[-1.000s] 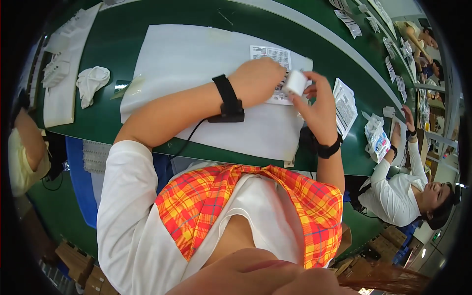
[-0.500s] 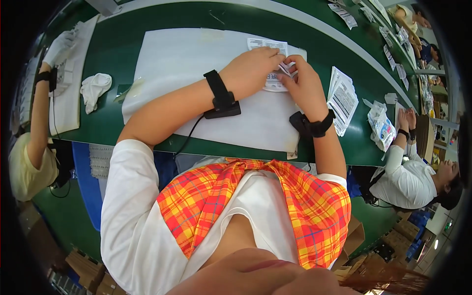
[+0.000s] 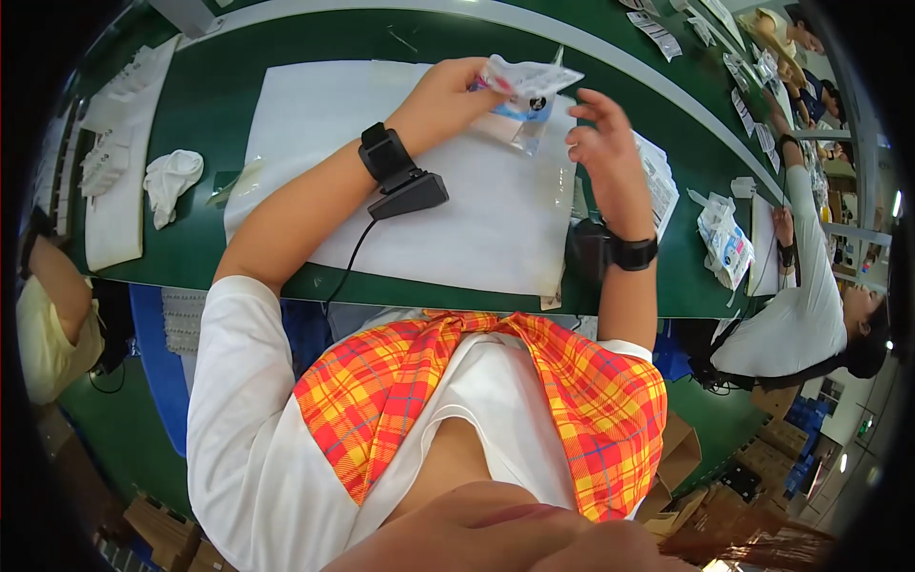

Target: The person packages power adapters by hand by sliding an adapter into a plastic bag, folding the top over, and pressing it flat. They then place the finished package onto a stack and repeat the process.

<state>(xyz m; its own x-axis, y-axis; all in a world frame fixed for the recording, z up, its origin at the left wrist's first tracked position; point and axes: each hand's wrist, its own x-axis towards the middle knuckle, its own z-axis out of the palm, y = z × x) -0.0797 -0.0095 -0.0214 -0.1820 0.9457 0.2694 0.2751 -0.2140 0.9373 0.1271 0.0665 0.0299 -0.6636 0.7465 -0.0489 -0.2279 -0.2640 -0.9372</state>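
Note:
A printed plastic pouch (image 3: 526, 107) with a clear lower part is held up over the far right of the white work sheet (image 3: 400, 191). My left hand (image 3: 446, 97) is closed on its left edge, thumb and fingers pinching it. To the right of the pouch, my right hand (image 3: 612, 157) is raised with its fingers apart and slightly bent, touching nothing. A stack of printed white packets (image 3: 660, 186) lies just beyond my right wrist, partly hidden by it. Both my wrists carry black straps with small black devices.
A crumpled white cloth (image 3: 172, 183) lies left on the green table (image 3: 229, 105). A white plastic bag (image 3: 724, 238) stands right, near a co-worker in white (image 3: 791, 315) with one arm stretched far forward. Another co-worker's arm (image 3: 57, 286) is at the far left. A pale rail (image 3: 572, 48) borders the table.
My right hand has let go of the pouch and moved aside. My left hand has shifted left, lifting the pouch and turning it. The right co-worker has stretched an arm forward; the left one's gloved hand has withdrawn.

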